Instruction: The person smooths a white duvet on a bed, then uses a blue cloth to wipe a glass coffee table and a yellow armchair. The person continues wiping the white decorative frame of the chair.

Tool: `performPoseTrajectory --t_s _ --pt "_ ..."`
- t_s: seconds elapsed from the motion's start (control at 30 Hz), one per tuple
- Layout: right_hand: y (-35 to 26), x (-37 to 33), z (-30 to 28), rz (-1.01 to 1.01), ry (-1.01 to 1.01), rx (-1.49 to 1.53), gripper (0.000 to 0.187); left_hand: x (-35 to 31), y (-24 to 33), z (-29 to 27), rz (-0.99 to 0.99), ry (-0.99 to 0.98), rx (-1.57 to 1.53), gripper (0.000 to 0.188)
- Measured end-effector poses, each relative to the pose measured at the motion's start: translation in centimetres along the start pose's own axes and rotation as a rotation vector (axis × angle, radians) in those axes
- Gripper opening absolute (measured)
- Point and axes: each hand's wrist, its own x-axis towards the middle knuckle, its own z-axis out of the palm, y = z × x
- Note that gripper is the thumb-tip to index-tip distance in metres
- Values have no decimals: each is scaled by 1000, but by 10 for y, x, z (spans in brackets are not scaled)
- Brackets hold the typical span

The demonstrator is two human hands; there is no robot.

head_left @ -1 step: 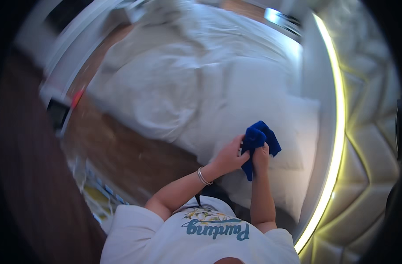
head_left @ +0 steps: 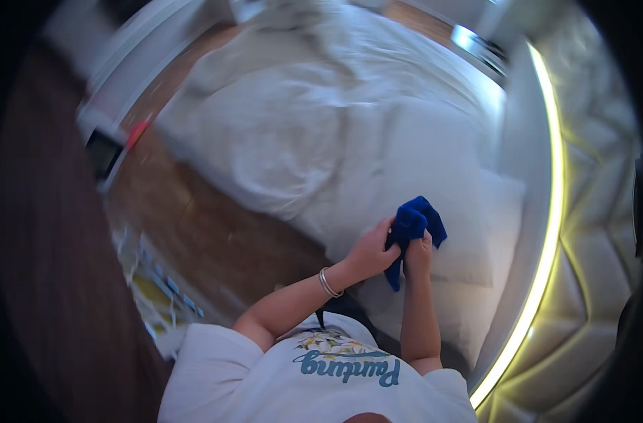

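A crumpled dark blue cloth (head_left: 411, 224) hangs between my two hands, in front of my chest and above the near part of the bed (head_left: 279, 134). My left hand (head_left: 373, 250), with silver bangles at its wrist, grips the cloth's left side with bent fingers. Closed on its lower right part is my right hand (head_left: 418, 252), thumb uppermost. One corner droops below the hands, and another fold flops over to the right. Part of the fingers is hidden behind the fabric.
White rumpled bedding and a pillow (head_left: 434, 183) cover the bed. Along the right runs a padded headboard wall (head_left: 592, 282) with a glowing light strip (head_left: 557, 183). Wooden floor (head_left: 194, 218) lies to the left, beside a clear-sided rack (head_left: 159, 289) and a dark brown panel (head_left: 53, 233).
The view has swung slightly, so the bed and light strip sit farther right. Both hands keep hold of the blue cloth, whose right flap looks a little more bunched.
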Motion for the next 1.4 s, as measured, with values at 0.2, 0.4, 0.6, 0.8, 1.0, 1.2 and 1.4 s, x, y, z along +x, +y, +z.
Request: performPoseTrajectory --t_s 0.2,0.4,0.6,0.8,1.0,1.2,1.4 --pt "90 22 206 115 -466 -184 32 -74 -67 -177 -69 746 -142 26" --pt "154 -17 386 534 -601 90 34 -187 -123 -327 -140 1149 -184 19" --pt "201 -38 503 738 -816 -56 25 -246 -123 -404 -307 1142 -201 28" --pt "250 -40 606 670 -1228 -420 46 -228 -167 -473 -265 1471 -355 21" --pt "317 14 691 866 -1311 -523 50 -170 -209 -576 -424 1824 -368 32" --pt "372 88 772 702 -1343 -538 29 -108 -258 -659 -356 1954 -335 25" --pt "437 136 852 806 -1025 -444 29 -82 -316 -758 -683 1874 -485 35"
